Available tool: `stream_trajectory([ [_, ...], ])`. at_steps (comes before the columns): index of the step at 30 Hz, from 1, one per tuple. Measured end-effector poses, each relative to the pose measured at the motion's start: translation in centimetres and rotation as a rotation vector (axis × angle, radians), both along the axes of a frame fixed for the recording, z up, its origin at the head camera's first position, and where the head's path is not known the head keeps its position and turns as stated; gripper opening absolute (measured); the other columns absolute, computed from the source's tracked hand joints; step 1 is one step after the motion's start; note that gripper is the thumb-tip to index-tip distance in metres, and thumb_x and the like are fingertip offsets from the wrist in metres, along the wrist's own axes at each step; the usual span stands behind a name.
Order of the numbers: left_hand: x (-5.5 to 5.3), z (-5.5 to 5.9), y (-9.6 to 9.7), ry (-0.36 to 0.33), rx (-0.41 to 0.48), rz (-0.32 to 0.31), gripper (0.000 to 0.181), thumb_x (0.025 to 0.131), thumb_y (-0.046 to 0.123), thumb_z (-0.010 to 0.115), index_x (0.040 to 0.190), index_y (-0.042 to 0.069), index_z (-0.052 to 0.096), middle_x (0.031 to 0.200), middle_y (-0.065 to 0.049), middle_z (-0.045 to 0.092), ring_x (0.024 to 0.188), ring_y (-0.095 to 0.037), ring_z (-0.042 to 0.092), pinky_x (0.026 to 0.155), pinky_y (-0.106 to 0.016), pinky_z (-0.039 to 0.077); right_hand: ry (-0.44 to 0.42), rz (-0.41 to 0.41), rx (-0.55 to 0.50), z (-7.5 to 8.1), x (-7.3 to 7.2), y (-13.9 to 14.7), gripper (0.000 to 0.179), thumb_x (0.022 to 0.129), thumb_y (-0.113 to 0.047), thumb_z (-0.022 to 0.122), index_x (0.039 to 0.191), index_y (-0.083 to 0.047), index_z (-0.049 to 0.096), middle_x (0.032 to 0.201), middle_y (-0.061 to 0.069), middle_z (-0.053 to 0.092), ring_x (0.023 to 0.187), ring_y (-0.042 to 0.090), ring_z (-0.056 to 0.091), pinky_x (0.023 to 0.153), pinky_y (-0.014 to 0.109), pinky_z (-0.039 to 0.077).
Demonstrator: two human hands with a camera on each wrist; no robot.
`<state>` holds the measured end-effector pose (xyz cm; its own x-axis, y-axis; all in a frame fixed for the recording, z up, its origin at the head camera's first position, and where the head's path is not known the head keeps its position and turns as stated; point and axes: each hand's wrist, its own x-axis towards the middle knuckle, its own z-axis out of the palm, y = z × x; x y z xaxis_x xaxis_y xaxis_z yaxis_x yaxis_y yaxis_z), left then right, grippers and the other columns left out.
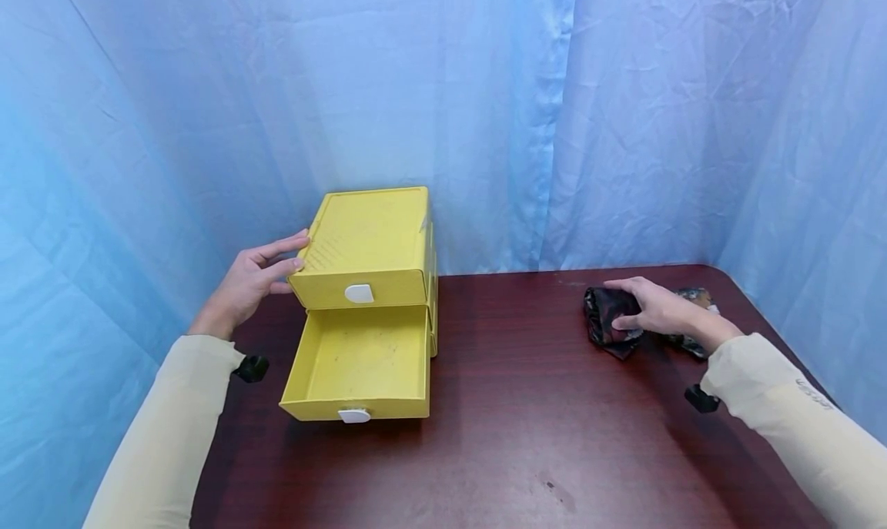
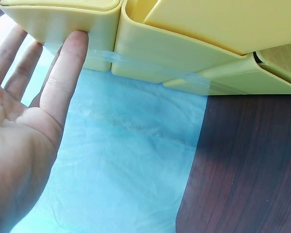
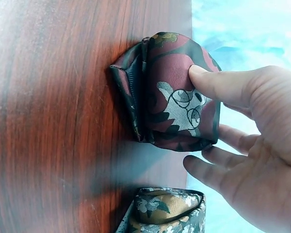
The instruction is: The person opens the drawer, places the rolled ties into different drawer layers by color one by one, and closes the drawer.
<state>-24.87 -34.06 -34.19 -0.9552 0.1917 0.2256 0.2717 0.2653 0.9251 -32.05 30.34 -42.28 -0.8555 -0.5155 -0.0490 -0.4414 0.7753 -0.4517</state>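
A rolled maroon necktie (image 3: 177,68) with a dark border and a grey figure stands on the table. My right hand (image 1: 654,306) holds it, thumb on the front of the roll and fingers behind. Beside it lies a second rolled necktie (image 3: 160,208), black, gold and silver, partly behind my hand in the head view. My left hand (image 1: 252,279) touches the left side of the yellow drawer unit (image 1: 374,232) with its fingers extended. The unit's lower drawer (image 1: 367,359) is pulled out with nothing inside; the upper drawer (image 1: 326,292) is in.
The dark red-brown table (image 1: 513,406) runs between the drawer unit and the neckties. Pale blue curtains (image 1: 478,128) hang behind the table and along both sides. Each drawer front has a white tab handle (image 1: 355,416). More yellow casing (image 1: 433,313) shows at the unit's right side.
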Motion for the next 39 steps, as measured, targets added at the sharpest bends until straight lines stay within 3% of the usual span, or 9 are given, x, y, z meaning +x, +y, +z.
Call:
stream_trajectory([
  [10, 0.13, -0.03, 0.00, -0.008, 0.019, -0.002, 0.048, 0.101, 0.017, 0.067, 0.147, 0.009, 0.055, 0.161, -0.002, 0.038, 0.136, -0.010, 0.049, 0.080, -0.029, 0.060, -0.056, -0.037, 0.007, -0.23, -0.17, -0.31, 0.094, 0.090, -0.025, 0.080, 0.155, 0.012, 0.023, 0.149, 0.043, 0.028, 0.135, 0.058, 0.028, 0.104, 0.072, 0.032],
  [18, 0.16, -0.12, -0.01, -0.012, 0.024, 0.000, 0.048, 0.101, 0.016, 0.066, 0.147, 0.008, 0.055, 0.161, -0.001, 0.038, 0.140, -0.014, 0.045, 0.080, -0.029, 0.060, -0.188, -0.127, -0.021, -0.32, -0.28, -0.48, 0.106, 0.089, -0.030, 0.081, 0.156, 0.014, 0.011, 0.154, 0.045, 0.016, 0.139, 0.061, 0.020, 0.107, 0.073, 0.027],
  [26, 0.11, -0.16, -0.05, -0.009, 0.025, 0.002, 0.048, 0.101, 0.016, 0.066, 0.146, 0.008, 0.056, 0.161, -0.001, 0.038, 0.140, -0.014, 0.045, 0.080, -0.029, 0.060, -0.392, -0.267, -0.075, -0.14, -0.51, -0.31, 0.129, 0.086, -0.038, 0.083, 0.155, 0.009, -0.015, 0.157, 0.042, -0.007, 0.143, 0.061, 0.002, 0.111, 0.074, 0.019],
  [31, 0.12, -0.12, 0.00, -0.013, 0.027, 0.006, 0.047, 0.101, 0.016, 0.066, 0.146, 0.008, 0.056, 0.161, -0.001, 0.039, 0.136, -0.010, 0.049, 0.079, -0.029, 0.060, -0.400, -0.283, -0.083, 0.04, -0.53, -0.43, 0.127, 0.086, -0.037, 0.083, 0.156, 0.008, -0.013, 0.157, 0.042, -0.003, 0.142, 0.061, 0.007, 0.109, 0.073, 0.023],
  [39, 0.03, 0.08, 0.09, -0.017, 0.014, 0.025, 0.047, 0.101, 0.017, 0.067, 0.146, 0.011, 0.056, 0.160, 0.001, 0.040, 0.140, -0.015, 0.046, 0.080, -0.029, 0.060, -0.384, -0.281, -0.098, -0.02, -0.51, -0.76, 0.119, 0.088, -0.034, 0.081, 0.156, 0.011, -0.006, 0.155, 0.043, 0.010, 0.138, 0.058, 0.021, 0.108, 0.071, 0.029],
])
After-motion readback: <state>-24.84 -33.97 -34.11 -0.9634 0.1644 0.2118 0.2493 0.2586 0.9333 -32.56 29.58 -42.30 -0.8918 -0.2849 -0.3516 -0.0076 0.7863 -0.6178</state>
